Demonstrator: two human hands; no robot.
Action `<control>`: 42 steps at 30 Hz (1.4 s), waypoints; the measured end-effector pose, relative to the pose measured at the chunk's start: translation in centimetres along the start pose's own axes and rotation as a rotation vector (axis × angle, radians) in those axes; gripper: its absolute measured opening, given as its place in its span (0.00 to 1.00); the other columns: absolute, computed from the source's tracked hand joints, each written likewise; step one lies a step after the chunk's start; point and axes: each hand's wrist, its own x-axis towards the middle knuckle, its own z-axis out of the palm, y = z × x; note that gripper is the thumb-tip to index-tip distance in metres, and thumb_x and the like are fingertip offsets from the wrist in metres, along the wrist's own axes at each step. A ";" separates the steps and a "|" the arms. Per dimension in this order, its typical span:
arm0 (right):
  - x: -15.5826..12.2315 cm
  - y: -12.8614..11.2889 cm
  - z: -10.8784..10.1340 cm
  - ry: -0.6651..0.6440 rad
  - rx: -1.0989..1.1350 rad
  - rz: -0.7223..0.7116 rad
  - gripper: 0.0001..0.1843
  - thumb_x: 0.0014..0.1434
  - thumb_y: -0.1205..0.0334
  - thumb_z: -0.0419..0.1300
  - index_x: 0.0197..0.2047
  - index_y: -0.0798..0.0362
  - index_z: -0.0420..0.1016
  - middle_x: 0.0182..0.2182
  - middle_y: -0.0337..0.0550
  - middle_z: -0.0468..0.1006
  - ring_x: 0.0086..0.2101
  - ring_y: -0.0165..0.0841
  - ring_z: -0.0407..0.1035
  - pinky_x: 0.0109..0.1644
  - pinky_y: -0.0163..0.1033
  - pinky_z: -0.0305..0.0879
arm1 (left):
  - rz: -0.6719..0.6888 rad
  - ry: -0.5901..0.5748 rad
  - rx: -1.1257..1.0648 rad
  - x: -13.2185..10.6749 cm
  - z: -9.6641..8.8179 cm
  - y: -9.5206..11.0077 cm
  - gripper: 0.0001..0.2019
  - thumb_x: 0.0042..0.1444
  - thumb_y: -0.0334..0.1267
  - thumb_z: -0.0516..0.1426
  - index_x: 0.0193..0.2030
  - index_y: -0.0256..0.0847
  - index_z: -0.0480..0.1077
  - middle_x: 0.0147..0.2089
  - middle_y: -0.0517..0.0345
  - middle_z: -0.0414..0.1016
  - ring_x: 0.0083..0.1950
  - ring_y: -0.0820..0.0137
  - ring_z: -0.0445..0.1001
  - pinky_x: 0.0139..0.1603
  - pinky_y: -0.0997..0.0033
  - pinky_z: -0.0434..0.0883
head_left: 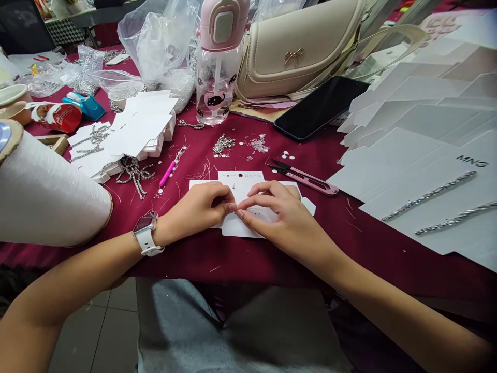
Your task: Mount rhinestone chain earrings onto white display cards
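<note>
A white jewelry card [243,228] lies unfolded on the dark red cloth, with a small hole and tiny print near its top. My left hand [207,207], a watch on its wrist, is closed in a pinch over the card's left half. Thumb and forefinger of my right hand [274,207] pinch at the same spot, their tips meeting those of the left. Whatever sits between the fingertips is too small to make out. A tiny metal piece [233,186] shows on the card above them. Just right of the card rest pink-handled thread snips [306,178].
Silvery findings [223,145] and clear plastic bits [259,144] lie beyond the card. A pink seam ripper [167,174], stacked white cards [135,124] and a large thread spool [50,191] are at left. A bottle [213,93], phone [320,106] and overlapping MNG cards [427,166] stand or lie around.
</note>
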 end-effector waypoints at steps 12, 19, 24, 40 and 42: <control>0.2 0.1 0.3 -0.021 -0.050 0.025 0.04 0.48 0.57 0.60 0.28 0.44 0.76 0.35 0.41 0.69 0.39 0.38 0.61 0.45 0.47 0.60 | -0.003 0.011 0.012 0.0 0.2 -0.1 0.05 0.51 0.31 0.54 0.26 0.35 0.66 0.25 0.62 0.66 0.28 0.78 0.62 0.30 0.79 0.59; -0.1 -0.2 0.7 0.033 -0.069 0.001 0.05 0.50 0.57 0.59 0.28 0.45 0.75 0.34 0.41 0.69 0.40 0.38 0.60 0.44 0.47 0.59 | -0.030 0.004 0.012 0.0 0.3 0.0 0.05 0.51 0.31 0.54 0.25 0.35 0.65 0.26 0.62 0.66 0.29 0.77 0.63 0.30 0.78 0.59; -0.3 -0.2 0.7 0.054 -0.048 -0.012 0.04 0.51 0.58 0.59 0.29 0.45 0.75 0.35 0.41 0.69 0.40 0.39 0.59 0.45 0.47 0.57 | -0.022 0.017 0.042 0.0 0.4 0.3 0.06 0.51 0.30 0.52 0.24 0.36 0.62 0.24 0.63 0.62 0.27 0.77 0.60 0.28 0.77 0.57; -0.3 -0.7 0.5 0.010 -0.125 -0.028 0.05 0.53 0.59 0.57 0.31 0.48 0.74 0.37 0.42 0.70 0.39 0.38 0.58 0.42 0.46 0.55 | 0.008 0.034 0.071 0.0 0.8 0.3 0.10 0.53 0.30 0.50 0.23 0.38 0.54 0.25 0.62 0.59 0.29 0.75 0.58 0.30 0.75 0.56; -0.3 -0.7 0.5 -0.004 -0.135 -0.028 0.06 0.54 0.59 0.56 0.32 0.48 0.74 0.37 0.42 0.71 0.39 0.38 0.57 0.43 0.46 0.55 | 0.001 0.029 0.069 0.0 0.8 0.3 0.10 0.54 0.31 0.50 0.23 0.38 0.54 0.25 0.62 0.59 0.29 0.75 0.58 0.30 0.75 0.57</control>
